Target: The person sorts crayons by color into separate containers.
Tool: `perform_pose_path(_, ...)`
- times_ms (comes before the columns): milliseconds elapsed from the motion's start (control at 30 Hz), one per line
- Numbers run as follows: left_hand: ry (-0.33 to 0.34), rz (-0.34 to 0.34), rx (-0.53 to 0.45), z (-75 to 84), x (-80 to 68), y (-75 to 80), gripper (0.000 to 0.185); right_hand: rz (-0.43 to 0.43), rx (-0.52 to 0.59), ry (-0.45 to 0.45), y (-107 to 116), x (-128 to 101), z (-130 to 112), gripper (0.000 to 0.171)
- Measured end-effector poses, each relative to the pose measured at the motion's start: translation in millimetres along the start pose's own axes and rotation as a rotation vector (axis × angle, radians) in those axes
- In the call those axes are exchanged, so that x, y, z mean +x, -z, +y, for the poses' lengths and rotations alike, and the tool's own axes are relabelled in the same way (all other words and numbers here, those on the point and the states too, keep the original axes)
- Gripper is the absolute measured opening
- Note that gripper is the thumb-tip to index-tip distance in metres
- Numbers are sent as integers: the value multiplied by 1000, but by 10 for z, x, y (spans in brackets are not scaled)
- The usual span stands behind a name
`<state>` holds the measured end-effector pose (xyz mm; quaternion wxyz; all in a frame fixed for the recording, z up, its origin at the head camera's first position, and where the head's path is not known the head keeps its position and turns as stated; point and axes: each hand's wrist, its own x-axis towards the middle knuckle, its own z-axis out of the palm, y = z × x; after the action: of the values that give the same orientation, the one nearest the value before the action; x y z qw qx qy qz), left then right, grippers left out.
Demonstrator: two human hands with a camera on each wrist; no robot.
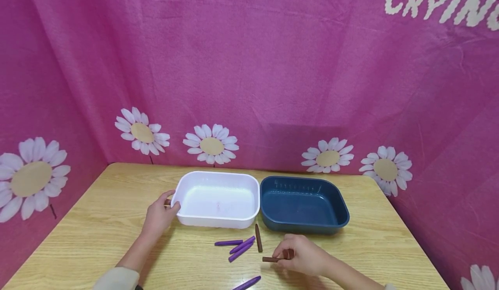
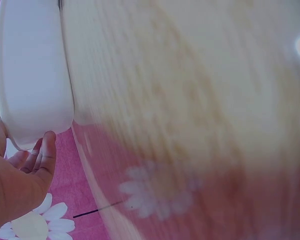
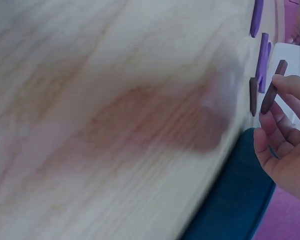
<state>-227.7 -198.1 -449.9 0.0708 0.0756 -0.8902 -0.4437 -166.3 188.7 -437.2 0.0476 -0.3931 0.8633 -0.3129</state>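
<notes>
My left hand (image 1: 166, 202) is at the left corner of a white tray (image 1: 216, 175), thumb against its rim, and pinches what looks like a brown crayon (image 1: 168, 202); only the tip shows. In the left wrist view the left hand's fingers (image 2: 42, 155) curl beside the white tray (image 2: 32, 75), and no crayon shows there. My right hand (image 1: 283, 254) rests on the table in front of a blue tray (image 1: 343, 207) and pinches a brown crayon (image 1: 270, 259). The right wrist view shows that brown crayon (image 3: 271, 89) between the fingertips (image 3: 285, 82).
Several purple crayons (image 1: 241, 245) and one brown crayon (image 1: 258, 238) lie on the wooden table (image 1: 97, 229) in front of the trays. Another purple crayon (image 1: 247, 283) lies near the front edge. Pink daisy-print cloth (image 1: 249, 86) walls the table on three sides.
</notes>
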Motion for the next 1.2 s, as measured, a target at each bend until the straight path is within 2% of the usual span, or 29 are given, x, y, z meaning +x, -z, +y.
perform_pose_path(133, -3, 3, 6, 1, 2, -2, 50, -2, -15, -9, 63, 53, -21, 9)
perform_pose_path(367, 4, -1, 15, 7, -6, 9, 50, -17, -14, -95, 205, 177, -71, 13)
perform_pose_path(533, -2, 4, 11, 6, 1, 4, 50, -19, -1, -125, 294, 265, -107, 13)
perform_pose_path(800, 0, 4, 10, 9, 17, -5, 51, -10, -14, -136, 370, 380, -133, 12)
perform_pose_path(1033, 14, -7, 15, 8, 11, -4, 51, 10, -53, -92, 394, 475, -138, 13)
perform_pose_path(1200, 10, 0, 20, -5, 8, -7, 50, 11, -53, -122, 404, 560, -176, 12)
